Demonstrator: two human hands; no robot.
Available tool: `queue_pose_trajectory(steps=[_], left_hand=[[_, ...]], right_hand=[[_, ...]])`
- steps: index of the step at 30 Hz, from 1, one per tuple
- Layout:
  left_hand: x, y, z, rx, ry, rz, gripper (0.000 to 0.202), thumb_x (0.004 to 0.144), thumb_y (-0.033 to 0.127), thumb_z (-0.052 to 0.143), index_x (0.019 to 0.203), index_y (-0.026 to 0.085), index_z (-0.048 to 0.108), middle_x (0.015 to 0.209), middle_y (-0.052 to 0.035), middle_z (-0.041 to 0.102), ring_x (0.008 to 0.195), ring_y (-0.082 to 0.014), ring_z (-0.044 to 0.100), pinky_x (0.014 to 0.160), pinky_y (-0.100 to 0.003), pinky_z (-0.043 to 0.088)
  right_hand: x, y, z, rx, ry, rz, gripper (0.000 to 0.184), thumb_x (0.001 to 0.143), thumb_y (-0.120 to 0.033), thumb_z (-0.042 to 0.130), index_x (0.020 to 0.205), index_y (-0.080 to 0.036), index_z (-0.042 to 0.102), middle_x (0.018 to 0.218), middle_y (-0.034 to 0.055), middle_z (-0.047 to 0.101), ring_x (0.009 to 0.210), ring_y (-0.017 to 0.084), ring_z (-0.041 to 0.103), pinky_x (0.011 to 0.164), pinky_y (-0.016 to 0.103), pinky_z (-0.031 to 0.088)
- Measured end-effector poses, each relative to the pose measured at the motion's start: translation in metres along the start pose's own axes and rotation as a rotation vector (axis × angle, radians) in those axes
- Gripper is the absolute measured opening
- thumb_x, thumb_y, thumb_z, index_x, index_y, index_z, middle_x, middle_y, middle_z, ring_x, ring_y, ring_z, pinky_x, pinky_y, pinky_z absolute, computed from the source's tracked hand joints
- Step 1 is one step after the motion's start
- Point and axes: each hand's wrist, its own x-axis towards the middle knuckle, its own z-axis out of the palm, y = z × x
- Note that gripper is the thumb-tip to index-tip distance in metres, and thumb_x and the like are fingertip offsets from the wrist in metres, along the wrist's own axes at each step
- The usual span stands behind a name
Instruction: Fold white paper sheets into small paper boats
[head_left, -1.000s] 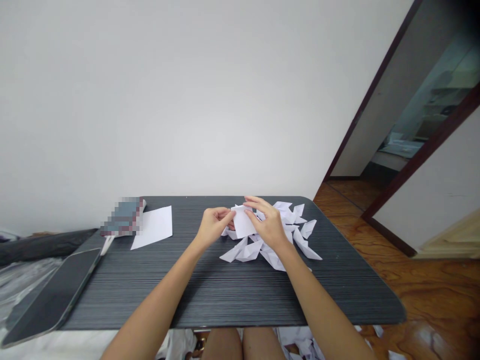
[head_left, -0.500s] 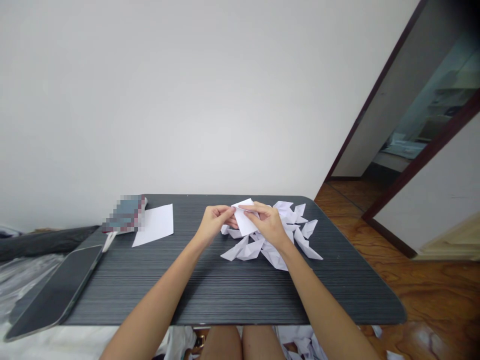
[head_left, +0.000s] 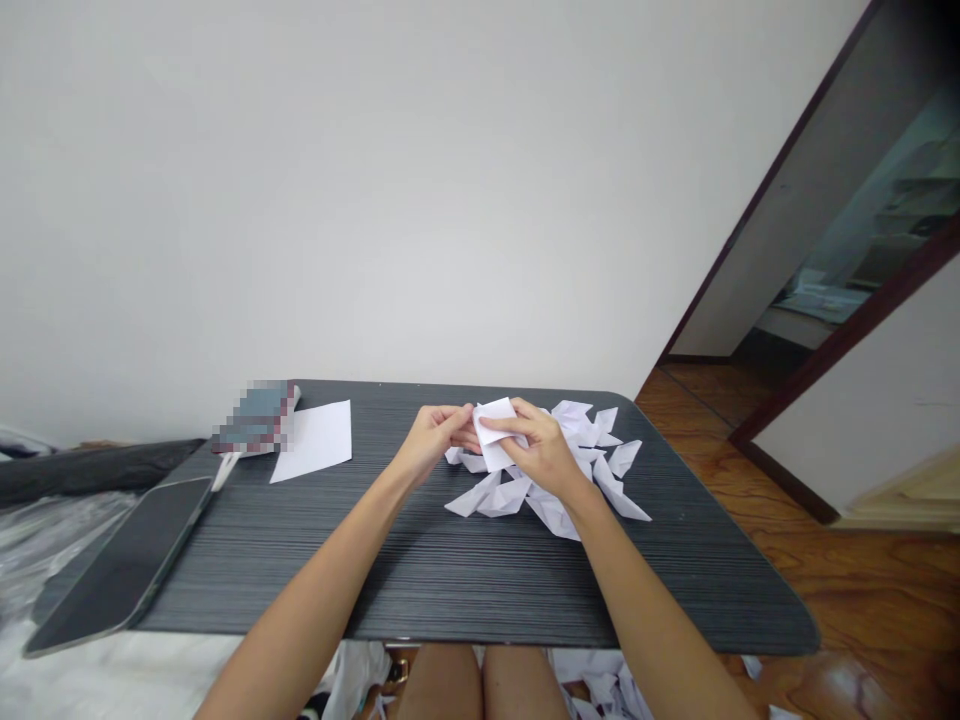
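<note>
Between my hands, above the table, is a small folded piece of white paper (head_left: 493, 410). My left hand (head_left: 441, 435) pinches its left edge between thumb and fingers. My right hand (head_left: 536, 440) grips it from the right, with fingers lying across its face. Under and behind the hands spreads a pile of folded white paper pieces (head_left: 555, 512), pointed in shape, partly covered by my right hand and forearm.
The dark, ribbed table (head_left: 420, 590) stands against a white wall. At its left lie a flat white sheet (head_left: 319, 440), a blurred-out book-like object (head_left: 255, 415) and a tablet-like dark slab (head_left: 124, 565) near the edge. More paper scraps (head_left: 607, 690) lie below the table.
The folded paper has turned slightly, and my right fingers have shifted over its face. The whole view has tilted a little; the pile looks the same.
</note>
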Motion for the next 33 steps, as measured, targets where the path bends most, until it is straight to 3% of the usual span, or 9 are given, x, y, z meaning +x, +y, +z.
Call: queue_pose_trajectory(steps=[10,15,19,23,27,33], left_hand=[[0.0,-0.003,-0.003,0.085,-0.025,0.026,0.027,0.068,0.034,0.061,0.067,0.008,0.063,0.056,-0.0044,0.065,0.05,-0.0116,0.06,0.055,-0.022,0.05],[-0.003,0.003,-0.001,0.289,0.022,0.13,0.026,0.069,0.034,0.059,0.064,0.009,0.063,0.053,-0.0022,0.063,0.048,-0.0111,0.058,0.051,-0.021,0.046],[-0.01,0.011,0.002,0.546,0.064,0.292,0.028,0.075,0.034,0.051,0.061,0.011,0.062,0.05,-0.0007,0.06,0.047,-0.0101,0.055,0.049,-0.019,0.042],[-0.014,0.012,0.002,0.744,0.059,0.404,0.033,0.078,0.032,0.045,0.055,0.013,0.059,0.048,-0.0001,0.058,0.046,-0.0087,0.051,0.047,-0.018,0.038],[-0.014,0.01,0.002,0.821,0.059,0.453,0.033,0.079,0.032,0.043,0.056,0.013,0.058,0.047,0.0007,0.054,0.045,-0.0077,0.047,0.046,-0.017,0.035],[-0.013,0.009,0.002,0.814,0.043,0.453,0.034,0.078,0.03,0.043,0.05,0.014,0.054,0.044,0.0023,0.049,0.042,-0.0067,0.043,0.044,-0.017,0.032]], right_hand=[[0.0,-0.003,-0.001,0.022,-0.014,-0.02,0.032,0.069,-0.004,0.049,0.089,-0.022,0.066,0.07,0.0004,0.046,0.065,0.011,0.046,0.057,0.024,0.038],[0.001,-0.009,-0.006,0.102,-0.062,0.032,0.026,0.071,-0.01,0.05,0.089,-0.02,0.066,0.073,0.0016,0.047,0.068,0.013,0.048,0.059,0.026,0.04],[0.003,-0.012,-0.006,0.349,-0.076,0.227,0.028,0.078,-0.025,0.048,0.102,-0.02,0.06,0.086,0.0048,0.054,0.077,0.014,0.052,0.066,0.028,0.044],[0.004,-0.007,0.001,0.621,-0.036,0.514,0.061,0.068,-0.028,0.061,0.124,-0.025,0.038,0.093,0.0049,0.061,0.076,0.015,0.058,0.066,0.028,0.048],[0.001,-0.001,0.005,0.747,-0.112,0.629,0.04,0.062,-0.029,0.066,0.1,-0.016,0.06,0.081,0.0049,0.066,0.072,0.017,0.061,0.065,0.03,0.048],[-0.001,0.003,0.008,0.815,-0.065,0.696,0.027,0.058,-0.026,0.07,0.082,-0.016,0.065,0.075,0.003,0.067,0.065,0.014,0.06,0.061,0.026,0.047]])
